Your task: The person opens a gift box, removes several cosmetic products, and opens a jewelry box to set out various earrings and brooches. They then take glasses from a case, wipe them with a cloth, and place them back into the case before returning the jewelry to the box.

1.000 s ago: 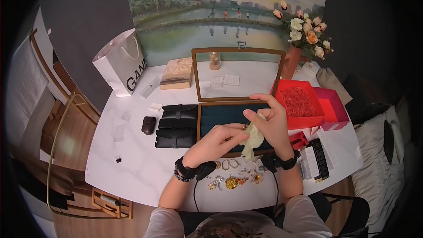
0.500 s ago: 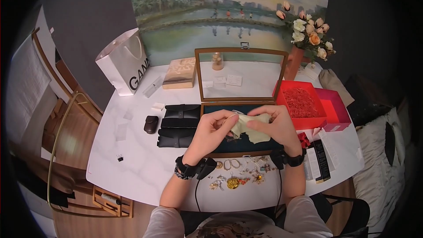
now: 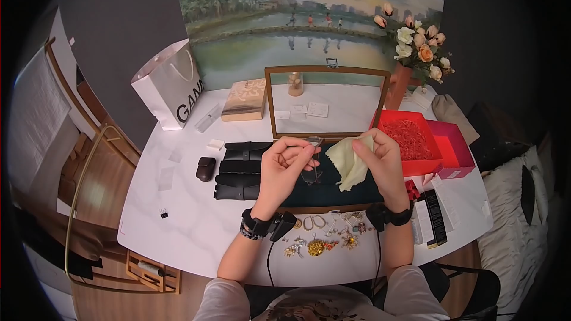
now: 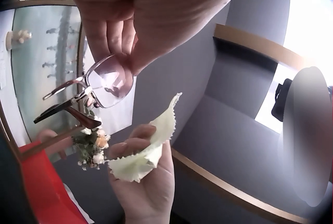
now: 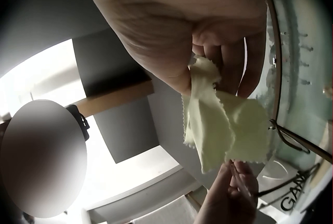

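Observation:
My left hand (image 3: 282, 169) pinches a pair of eyeglasses (image 4: 110, 82) by the rim of one lens, between thumb and fingers. Their temples hang out to the side in the left wrist view. In my right hand (image 3: 385, 166) is a pale yellow cleaning cloth (image 5: 229, 125) with zigzag edges, pinched at one corner so that it droops. Cloth and glasses are apart. Both hands are over a wooden case (image 3: 270, 107) with a raised glass lid and a dark green inside.
Several pieces of jewellery (image 3: 315, 247) lie in front of the case. Black pouches (image 3: 238, 188) and a small brown case (image 3: 206, 169) are to its left. Red boxes (image 3: 443, 159) stand to the right, a paper bag (image 3: 163, 89) at the back left, and flowers (image 3: 420, 53) behind.
The cloth was bunched between both hands and around the glasses. Now the right hand has drawn it off to the right, and the glasses show uncovered in the left hand.

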### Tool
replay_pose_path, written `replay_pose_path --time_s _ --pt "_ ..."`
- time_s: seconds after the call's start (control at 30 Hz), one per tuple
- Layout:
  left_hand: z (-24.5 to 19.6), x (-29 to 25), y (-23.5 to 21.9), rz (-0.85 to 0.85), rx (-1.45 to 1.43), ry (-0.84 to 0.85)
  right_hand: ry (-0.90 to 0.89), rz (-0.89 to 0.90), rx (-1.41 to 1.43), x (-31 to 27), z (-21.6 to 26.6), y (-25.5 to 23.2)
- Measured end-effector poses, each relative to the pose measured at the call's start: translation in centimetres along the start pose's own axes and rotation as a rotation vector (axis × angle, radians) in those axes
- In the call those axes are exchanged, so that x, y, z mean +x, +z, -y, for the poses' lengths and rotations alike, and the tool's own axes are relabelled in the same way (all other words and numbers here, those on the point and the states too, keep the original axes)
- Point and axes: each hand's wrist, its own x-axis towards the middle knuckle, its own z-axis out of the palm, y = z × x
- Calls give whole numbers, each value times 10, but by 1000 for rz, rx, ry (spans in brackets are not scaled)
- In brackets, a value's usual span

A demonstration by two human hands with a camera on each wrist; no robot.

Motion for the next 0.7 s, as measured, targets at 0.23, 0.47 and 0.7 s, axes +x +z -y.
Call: replay_pose_path --time_s 0.23,0.47,0.7 --pt "-12 -5 15 -16 -100 -30 -76 -179 -173 8 -9 -6" --pt "3 -14 39 44 -62 -183 -468 -166 -670 -4 -14 28" --pt "9 -12 30 90 -122 -120 -578 -1 -808 0 -15 35"
